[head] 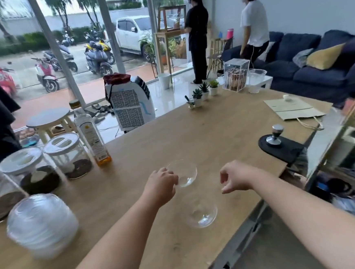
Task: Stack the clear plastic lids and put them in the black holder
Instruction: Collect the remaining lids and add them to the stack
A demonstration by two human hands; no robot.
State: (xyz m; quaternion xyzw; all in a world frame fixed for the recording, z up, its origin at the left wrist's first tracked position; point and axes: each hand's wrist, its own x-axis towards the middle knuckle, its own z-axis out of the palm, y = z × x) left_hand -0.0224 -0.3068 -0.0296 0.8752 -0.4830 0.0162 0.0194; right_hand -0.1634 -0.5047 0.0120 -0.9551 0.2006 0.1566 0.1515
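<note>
My left hand (162, 183) grips the near edge of a clear dome lid (185, 173) above the wooden table (204, 132). A second clear dome lid (202, 214) lies on the table just below, between my two forearms. To the right, my right hand (234, 177) hovers with its fingers loosely curled and nothing in them. At the near left stands a tall stack of clear lids (41, 223). No black holder is clearly in sight.
Several lidded glass jars (67, 155) and a bottle (91, 134) line the left side. A tamper on a black mat (279, 145), a paper bag (291, 109), small potted plants (203, 91) and a clear box (235, 75) sit right and far. Two persons stand beyond.
</note>
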